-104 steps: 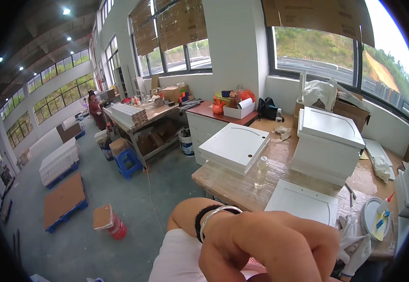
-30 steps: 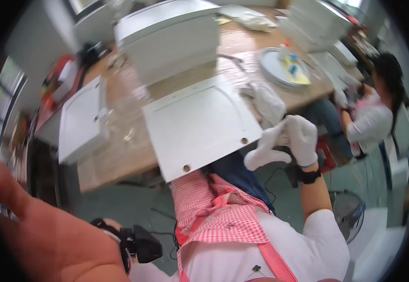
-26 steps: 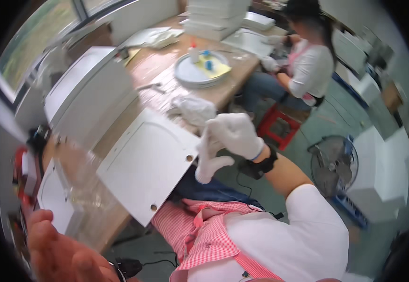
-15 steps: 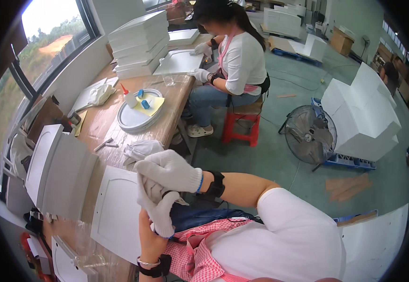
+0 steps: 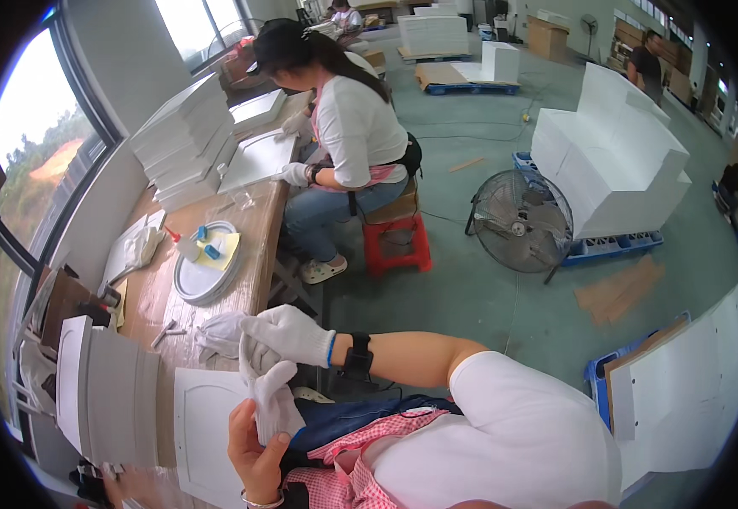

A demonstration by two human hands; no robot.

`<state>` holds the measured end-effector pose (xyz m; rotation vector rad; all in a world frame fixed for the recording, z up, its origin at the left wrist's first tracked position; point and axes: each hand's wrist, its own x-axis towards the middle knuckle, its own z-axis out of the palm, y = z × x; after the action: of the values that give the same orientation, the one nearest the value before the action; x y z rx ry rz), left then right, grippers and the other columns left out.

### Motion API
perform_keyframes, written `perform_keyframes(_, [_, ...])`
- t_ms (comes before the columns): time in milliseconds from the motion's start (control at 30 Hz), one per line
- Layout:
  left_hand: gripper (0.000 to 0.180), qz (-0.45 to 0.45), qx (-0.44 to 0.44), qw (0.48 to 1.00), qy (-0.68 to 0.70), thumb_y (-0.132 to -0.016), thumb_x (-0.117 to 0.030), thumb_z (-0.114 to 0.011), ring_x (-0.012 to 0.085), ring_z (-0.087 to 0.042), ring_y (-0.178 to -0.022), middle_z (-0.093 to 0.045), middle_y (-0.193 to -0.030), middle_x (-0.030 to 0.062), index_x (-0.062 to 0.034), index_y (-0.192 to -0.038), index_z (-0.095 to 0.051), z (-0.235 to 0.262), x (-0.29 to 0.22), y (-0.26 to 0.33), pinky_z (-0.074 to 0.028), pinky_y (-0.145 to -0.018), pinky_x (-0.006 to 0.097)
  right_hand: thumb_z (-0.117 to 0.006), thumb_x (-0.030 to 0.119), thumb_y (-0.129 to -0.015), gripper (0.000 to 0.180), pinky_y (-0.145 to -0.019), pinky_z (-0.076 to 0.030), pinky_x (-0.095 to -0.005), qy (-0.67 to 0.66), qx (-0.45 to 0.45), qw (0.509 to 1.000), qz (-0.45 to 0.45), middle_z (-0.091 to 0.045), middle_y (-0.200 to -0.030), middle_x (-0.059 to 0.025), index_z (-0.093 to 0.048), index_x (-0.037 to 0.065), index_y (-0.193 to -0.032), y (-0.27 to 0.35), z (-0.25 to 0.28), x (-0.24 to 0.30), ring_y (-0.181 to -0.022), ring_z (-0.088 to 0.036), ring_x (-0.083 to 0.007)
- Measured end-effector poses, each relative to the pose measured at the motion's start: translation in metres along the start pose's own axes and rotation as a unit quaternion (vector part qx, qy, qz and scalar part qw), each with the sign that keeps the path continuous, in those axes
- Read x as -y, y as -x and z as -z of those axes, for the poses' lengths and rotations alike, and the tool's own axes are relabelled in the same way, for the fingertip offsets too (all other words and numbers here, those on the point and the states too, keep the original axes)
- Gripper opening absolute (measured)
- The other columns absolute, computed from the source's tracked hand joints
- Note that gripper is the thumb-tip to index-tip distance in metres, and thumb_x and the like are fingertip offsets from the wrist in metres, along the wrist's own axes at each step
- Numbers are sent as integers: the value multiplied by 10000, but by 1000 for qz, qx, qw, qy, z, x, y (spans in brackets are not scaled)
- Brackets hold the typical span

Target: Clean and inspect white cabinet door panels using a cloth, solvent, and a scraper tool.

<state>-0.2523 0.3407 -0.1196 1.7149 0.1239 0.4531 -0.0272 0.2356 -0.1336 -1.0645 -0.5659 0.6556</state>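
My right hand point(image 5: 288, 335), in a white knit glove with a blue-edged cuff, is closed on the finger end of a second white glove point(image 5: 276, 407). My left hand point(image 5: 254, 450) is bare, its fingers and thumb around the lower part of that glove. Part of the glove hides where the left palm meets it. Beside the right hand a crumpled white cloth point(image 5: 219, 333) lies on the table. A white panel point(image 5: 204, 416) with a routed arch outline lies flat just left of my hands.
A stack of white panels point(image 5: 119, 390) stands at left. Beyond are round trays point(image 5: 184, 276) with a glue bottle point(image 5: 184, 244). A co-worker point(image 5: 356, 127) sits at the table's far part by a panel pile point(image 5: 187, 140). A floor fan point(image 5: 522, 222) stands right, before white boards point(image 5: 611, 161).
My left fingers and thumb now show bare on the second glove, which has slid up and straightened between my hands. The view has shifted, bringing more of the far room into sight.
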Motion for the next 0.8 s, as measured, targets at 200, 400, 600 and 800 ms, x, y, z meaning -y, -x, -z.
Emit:
perform_keyframes(200, [401, 17, -6, 999, 44, -879, 44, -665, 178, -653, -1023, -682, -1131, 82, -2, -1276, -634, -21, 6, -29, -526, -919, 324, -580, 437, -1038, 479, -674, -549, -304, 49, -43, 998, -18, -732, -764, -74, -737, -4, -935, 22, 29, 14, -693, -679, -140])
perform_keyframes(400, [291, 1, -69, 997, -27, -905, 125, -552, 363, -662, -1049, -636, -1232, 237, 27, -1123, -719, -17, 4, -51, -541, -873, 405, -661, 329, -952, 260, -761, -555, -443, 384, -221, 854, 273, -707, -927, -154, -696, 72, -939, 38, 53, 45, -883, -696, -379])
perform_keyframes(600, [299, -14, -65, 997, -31, -896, 82, -635, 308, -642, -1086, -625, -1274, 201, -6, -1169, -721, -33, 14, -67, -543, -903, 372, -801, 383, -801, 382, -706, -554, -419, 389, 65, 882, 259, -713, -853, -152, -707, 62, -984, 78, 14, 56, -812, -715, -341])
perform_keyframes(800, [436, 44, -185, 961, 201, -937, 44, -597, 202, -648, -1078, -661, -1200, 101, -9, -1368, -558, -61, -34, -44, -525, -959, 334, -665, 264, -906, 238, -736, -565, -442, 356, 40, 905, 230, -717, -824, -183, -707, 67, -1032, 58, -8, 16, -795, -726, -360])
